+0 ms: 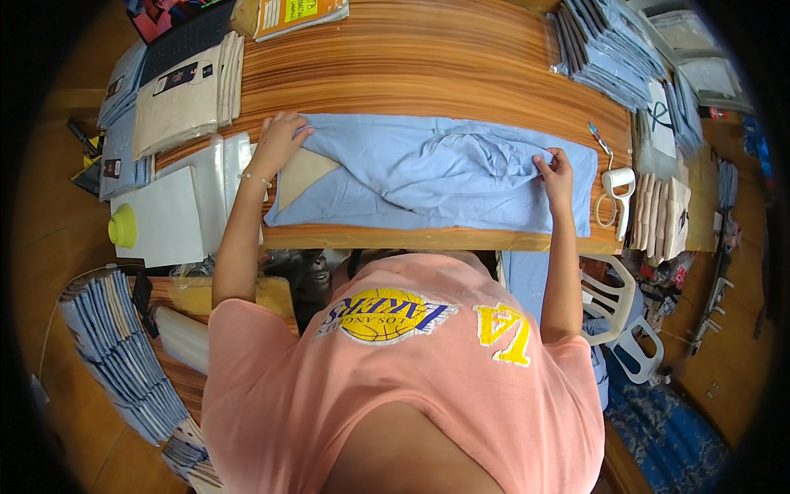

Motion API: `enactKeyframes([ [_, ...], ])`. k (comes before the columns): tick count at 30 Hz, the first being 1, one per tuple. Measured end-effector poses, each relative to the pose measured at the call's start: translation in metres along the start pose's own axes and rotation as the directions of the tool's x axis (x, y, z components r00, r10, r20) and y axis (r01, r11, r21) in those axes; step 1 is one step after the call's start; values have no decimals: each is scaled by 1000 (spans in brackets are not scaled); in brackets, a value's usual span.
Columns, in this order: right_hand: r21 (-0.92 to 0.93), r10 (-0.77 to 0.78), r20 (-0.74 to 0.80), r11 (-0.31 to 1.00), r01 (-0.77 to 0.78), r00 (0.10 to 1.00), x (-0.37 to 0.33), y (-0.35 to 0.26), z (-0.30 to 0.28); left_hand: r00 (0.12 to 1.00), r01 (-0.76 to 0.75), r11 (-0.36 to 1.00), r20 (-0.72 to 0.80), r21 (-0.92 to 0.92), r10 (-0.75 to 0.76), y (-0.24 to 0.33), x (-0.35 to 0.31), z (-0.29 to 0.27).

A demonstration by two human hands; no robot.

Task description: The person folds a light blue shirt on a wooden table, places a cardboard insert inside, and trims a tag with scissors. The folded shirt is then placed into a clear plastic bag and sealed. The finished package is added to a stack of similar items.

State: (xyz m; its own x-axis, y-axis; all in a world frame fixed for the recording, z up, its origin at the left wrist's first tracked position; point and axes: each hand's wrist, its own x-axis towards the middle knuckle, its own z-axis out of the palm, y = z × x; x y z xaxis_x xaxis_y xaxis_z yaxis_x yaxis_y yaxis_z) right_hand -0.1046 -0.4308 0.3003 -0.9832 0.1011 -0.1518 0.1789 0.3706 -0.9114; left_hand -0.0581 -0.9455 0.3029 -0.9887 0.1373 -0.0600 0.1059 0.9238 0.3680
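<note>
A light blue cloth garment [395,169] lies lengthwise across the wooden table in front of me, creased and bunched toward its right half. At its left end a beige patch [303,177] shows between the blue layers; I cannot tell if it is lining or a separate piece. My left hand [281,142] is at the far left corner, its fingers closed on the cloth edge. Toward the right end, my right hand [555,171] pinches a fold of the same garment between thumb and fingers.
Bagged beige garments [177,103] and white sheets [160,218] with a yellow-green roll [123,226] lie left. A white lint roller [617,179] and a pen [599,138] lie right. Stacked blue garments [609,53] stand far right; more [123,354] sit lower left. A white plastic chair [609,296] stands right.
</note>
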Motion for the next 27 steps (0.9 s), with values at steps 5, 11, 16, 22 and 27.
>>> enactKeyframes([
  [5,239,-95,97,969,70,991,-40,-81,11,998,56,995,-14,88,-55,8,-9,2],
  [11,355,-393,172,880,315,903,-114,-190,0,991,119,990,65,-71,-115,-1,-8,-1],
  [16,487,-191,42,861,147,981,-95,-175,-3,986,95,995,136,-21,-91,-12,-8,-3],
  [22,39,136,-81,990,-133,987,-10,9,-13,978,115,993,174,2,-114,-5,3,-8],
  [27,144,82,-70,987,-72,994,-11,7,-8,982,132,991,131,30,-135,-8,-3,-9],
])
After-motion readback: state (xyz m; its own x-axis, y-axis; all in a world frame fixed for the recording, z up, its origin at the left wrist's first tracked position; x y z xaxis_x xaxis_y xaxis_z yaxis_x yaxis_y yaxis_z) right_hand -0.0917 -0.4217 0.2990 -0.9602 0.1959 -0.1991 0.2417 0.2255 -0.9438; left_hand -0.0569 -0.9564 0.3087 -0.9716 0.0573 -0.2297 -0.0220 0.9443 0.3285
